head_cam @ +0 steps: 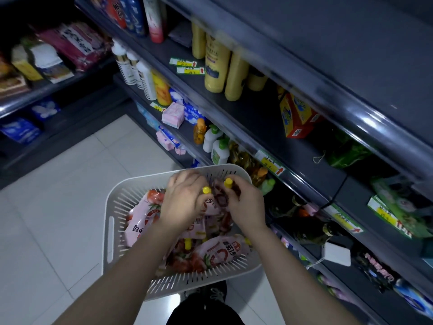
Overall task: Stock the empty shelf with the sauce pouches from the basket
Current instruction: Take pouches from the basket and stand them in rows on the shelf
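Observation:
A white slotted basket (112, 221) stands on the floor below me, filled with several pink sauce pouches (218, 252) with yellow caps. Both hands are inside it near its far rim. My left hand (185, 200) is closed on a pouch whose yellow cap (206, 190) sticks out between the fingers. My right hand (246, 202) grips another pouch by its neck, with the yellow cap (228, 182) above the fingers. The pouch bodies under my hands are partly hidden. A dark, bare stretch of shelf (269, 118) lies to the right, above the basket.
Dark shelving runs along the right with yellow bottles (216, 64), white pump bottles (219, 148), a red-yellow box (296, 118) and price tags. More shelves with packets stand at the left. White floor tiles (58, 207) surround the basket; my shoe shows beneath it.

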The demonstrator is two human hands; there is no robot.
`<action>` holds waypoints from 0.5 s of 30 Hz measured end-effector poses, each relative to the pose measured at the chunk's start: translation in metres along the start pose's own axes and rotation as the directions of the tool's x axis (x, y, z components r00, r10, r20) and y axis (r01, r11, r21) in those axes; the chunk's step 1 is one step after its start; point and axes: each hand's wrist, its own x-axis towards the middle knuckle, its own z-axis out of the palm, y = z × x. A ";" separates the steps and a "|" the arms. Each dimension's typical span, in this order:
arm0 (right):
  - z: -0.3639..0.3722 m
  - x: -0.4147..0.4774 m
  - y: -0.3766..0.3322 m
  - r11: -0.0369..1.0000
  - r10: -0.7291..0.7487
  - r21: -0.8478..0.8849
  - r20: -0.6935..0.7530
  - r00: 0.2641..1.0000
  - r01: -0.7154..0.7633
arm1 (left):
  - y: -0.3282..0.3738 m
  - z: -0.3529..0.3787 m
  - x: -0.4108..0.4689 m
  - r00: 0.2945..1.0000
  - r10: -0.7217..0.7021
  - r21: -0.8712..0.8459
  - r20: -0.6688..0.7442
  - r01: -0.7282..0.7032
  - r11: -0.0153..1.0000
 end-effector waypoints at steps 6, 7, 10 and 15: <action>-0.038 -0.005 -0.028 0.993 -0.113 -0.025 -0.056 0.992 0.112 | 0.009 -0.045 -0.008 0.994 -0.057 -0.105 -0.097 0.047 0.993; -0.044 -0.007 -0.033 0.994 -0.112 -0.021 -0.061 0.992 0.111 | 0.015 -0.054 -0.006 0.991 -0.073 -0.126 -0.110 0.059 0.990; -0.063 -0.012 -0.046 0.990 -0.140 -0.010 -0.072 0.987 0.140 | 0.027 -0.076 -0.001 0.983 -0.118 -0.202 -0.142 0.087 0.975; -0.106 -0.021 -0.071 0.980 -0.196 -0.004 -0.132 0.972 0.198 | 0.046 -0.112 0.007 0.968 -0.175 -0.311 -0.181 0.113 0.944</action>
